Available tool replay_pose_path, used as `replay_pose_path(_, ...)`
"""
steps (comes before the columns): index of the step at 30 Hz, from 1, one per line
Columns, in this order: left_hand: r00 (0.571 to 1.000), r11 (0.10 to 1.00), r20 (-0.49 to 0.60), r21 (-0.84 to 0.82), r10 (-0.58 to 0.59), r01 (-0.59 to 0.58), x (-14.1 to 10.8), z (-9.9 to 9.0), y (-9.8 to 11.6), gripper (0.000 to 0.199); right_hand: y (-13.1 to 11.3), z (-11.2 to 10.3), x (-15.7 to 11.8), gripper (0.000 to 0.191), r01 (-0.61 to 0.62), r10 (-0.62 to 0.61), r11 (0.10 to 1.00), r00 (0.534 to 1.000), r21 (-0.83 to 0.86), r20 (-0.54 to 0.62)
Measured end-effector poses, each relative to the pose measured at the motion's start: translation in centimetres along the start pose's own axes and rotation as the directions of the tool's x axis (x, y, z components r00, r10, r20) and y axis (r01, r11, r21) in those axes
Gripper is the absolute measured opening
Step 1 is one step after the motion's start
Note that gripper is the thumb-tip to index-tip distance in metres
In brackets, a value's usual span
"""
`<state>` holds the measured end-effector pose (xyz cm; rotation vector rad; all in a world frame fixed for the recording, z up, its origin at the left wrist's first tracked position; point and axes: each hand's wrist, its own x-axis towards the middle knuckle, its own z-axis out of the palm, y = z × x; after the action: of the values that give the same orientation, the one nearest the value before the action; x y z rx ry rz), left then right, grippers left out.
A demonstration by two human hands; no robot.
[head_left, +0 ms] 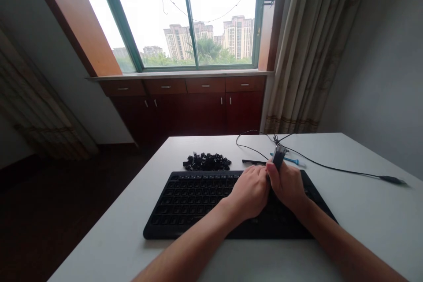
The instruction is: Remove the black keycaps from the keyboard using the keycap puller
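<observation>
A black keyboard [198, 198] lies on the white table, and the keycaps are off at least its left part, leaving bare sockets. My right hand [291, 187] is closed around a dark, short, flat-sided object [279, 155] with a clear-looking upper end, which points up and away from me. My left hand [251, 191] is closed over the middle of the keyboard, touching or nearly touching my right hand. Its fingertips are hidden, so what they hold cannot be seen. Beyond the keyboard sits a pile of loose black keycaps [207, 162].
Behind my hands lie a thin black stick-like item [253, 161] and a blue tool [292, 160], both partly covered. A black cable [333, 168] runs across the table [109, 246] to a plug [391, 179] at right. Cabinets [194, 112] stand beyond the far edge.
</observation>
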<state>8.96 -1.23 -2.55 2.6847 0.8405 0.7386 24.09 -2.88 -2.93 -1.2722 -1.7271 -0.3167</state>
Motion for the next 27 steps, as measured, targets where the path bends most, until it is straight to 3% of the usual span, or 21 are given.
replay_pose_path(3, 0.999, 0.999, -0.016, -0.014, -0.032, 0.032, 0.2, -0.1, 0.3, 0.027, -0.2, -0.1, 0.2, 0.047, -0.128, 0.131, 0.99, 0.99, 0.058, -0.055)
replay_pose_path(7, 0.997, 0.998, -0.047, -0.028, -0.059, 0.058, 0.2, 0.0, 0.4, 0.026, -0.2, -0.2, 0.7, 0.051, -0.261, 0.264, 0.962, 0.963, 0.079, -0.042)
replay_pose_path(12, 0.995, 0.996, -0.068, -0.057, -0.068, 0.064, -0.2, -0.1, 0.0, 0.031, -0.1, -0.5, 1.3, 0.058, -0.419, 0.429, 0.897, 0.902, 0.144, -0.05)
replay_pose_path(22, 0.994, 0.988, 0.067, -0.135, 0.092, -0.082, -0.6, -3.9, -3.1, 0.015, -0.7, -0.7, 1.6, 0.059, -0.488, 0.504, 0.834, 0.863, 0.259, 0.003)
replay_pose_path(24, 0.993, 0.987, 0.072, -0.143, 0.088, -0.077, -0.6, -4.4, -3.2, 0.014, -0.8, -0.7, 1.8, 0.061, -0.522, 0.548, 0.796, 0.836, 0.306, 0.001)
replay_pose_path(27, 0.997, 0.988, 0.057, -0.149, 0.042, -0.033, -0.5, -5.1, -3.3, 0.013, -0.7, -0.7, 2.1, 0.063, -0.601, 0.653, 0.676, 0.756, 0.427, 0.03)
